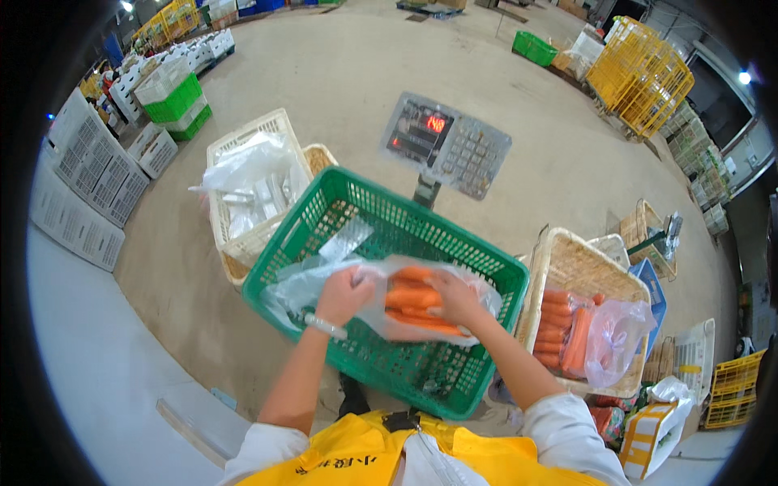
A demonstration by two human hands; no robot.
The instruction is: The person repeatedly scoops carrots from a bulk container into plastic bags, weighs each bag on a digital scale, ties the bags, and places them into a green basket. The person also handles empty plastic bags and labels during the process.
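Observation:
A green plastic crate (425,237) lies before me, with a clear plastic bag (371,316) of carrots (416,297) inside it. My left hand (345,294) grips the gathered plastic at the bag's left part. At the right of the bag, my right hand (453,297) rests on the carrots, its fingers spread over them; whether it grips any is unclear. Behind the crate stands a weighing scale's display and keypad (447,144), with lit red digits. A small, pale flat packet (345,238) lies in the crate behind the bag.
At left, a white crate (222,234) holds plastic bags and pale packets. At right, a cream basket (565,243) holds bagged carrots (556,331), beside a blue crate (653,282). Farther off stand yellow cage trolleys (638,76) and stacked green and white crates (176,100).

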